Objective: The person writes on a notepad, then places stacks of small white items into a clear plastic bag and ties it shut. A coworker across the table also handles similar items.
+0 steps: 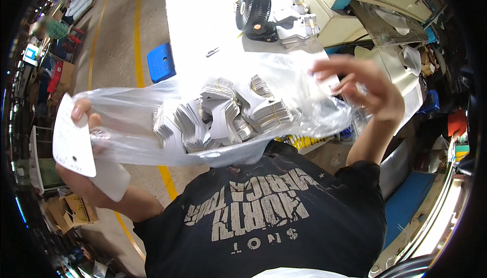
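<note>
A clear plastic bag (137,100) stretches across in front of me at the near edge of a white table. Several banded bundles of shaped white cards (223,120) are inside it. My left hand (83,113) is closed at the bag's left end, its thumb pressed on a white card (72,138) with a hole and handwriting. A second white piece (111,179) hangs below that card; whether the hand holds it too is unclear. Above the bag's right end is my right hand (362,85), blurred, its fingers apart and nothing plainly held in them.
On the white table (195,22) stand a black fan (253,14) and more banded white card bundles (302,29). A blue stool (161,62) is at the table's left side. Cardboard boxes (71,209) lie at the lower left. Machinery (329,19) stands at the far right.
</note>
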Motion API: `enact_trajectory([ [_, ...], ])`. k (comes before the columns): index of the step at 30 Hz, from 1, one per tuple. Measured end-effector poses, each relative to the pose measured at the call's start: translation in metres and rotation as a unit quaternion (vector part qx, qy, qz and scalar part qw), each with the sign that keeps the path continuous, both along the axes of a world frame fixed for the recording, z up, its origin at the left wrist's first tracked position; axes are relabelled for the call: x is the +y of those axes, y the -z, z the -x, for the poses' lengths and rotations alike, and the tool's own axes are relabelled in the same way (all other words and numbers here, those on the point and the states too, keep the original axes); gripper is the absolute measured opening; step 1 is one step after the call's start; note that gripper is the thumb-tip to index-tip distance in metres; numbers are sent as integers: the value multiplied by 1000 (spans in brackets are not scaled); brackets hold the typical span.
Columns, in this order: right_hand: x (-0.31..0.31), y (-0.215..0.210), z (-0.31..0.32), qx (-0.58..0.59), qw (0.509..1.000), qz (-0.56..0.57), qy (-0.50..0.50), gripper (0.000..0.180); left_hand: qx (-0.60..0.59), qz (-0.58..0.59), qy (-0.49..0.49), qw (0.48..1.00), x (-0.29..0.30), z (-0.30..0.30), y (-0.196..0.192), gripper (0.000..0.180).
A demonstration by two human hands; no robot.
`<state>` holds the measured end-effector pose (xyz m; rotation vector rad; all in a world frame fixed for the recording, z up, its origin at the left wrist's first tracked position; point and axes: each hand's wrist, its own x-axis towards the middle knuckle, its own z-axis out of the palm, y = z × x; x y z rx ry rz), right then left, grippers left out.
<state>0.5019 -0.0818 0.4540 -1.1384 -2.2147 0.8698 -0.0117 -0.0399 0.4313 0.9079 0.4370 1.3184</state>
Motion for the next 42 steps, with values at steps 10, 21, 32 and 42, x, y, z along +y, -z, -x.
enact_trajectory([
  [10,233,316,-177,340,653,320,596,82,-169,188,207,945,10,16,-16,12],
  [21,322,323,-102,1,511,248,823,146,-178,164,152,958,7,-11,-21,18],
  [32,284,357,-128,29,609,170,774,133,-181,114,21,977,-13,-28,-14,19],
  [42,209,369,-181,548,644,158,510,77,-128,107,60,984,-20,-27,-16,32],
])
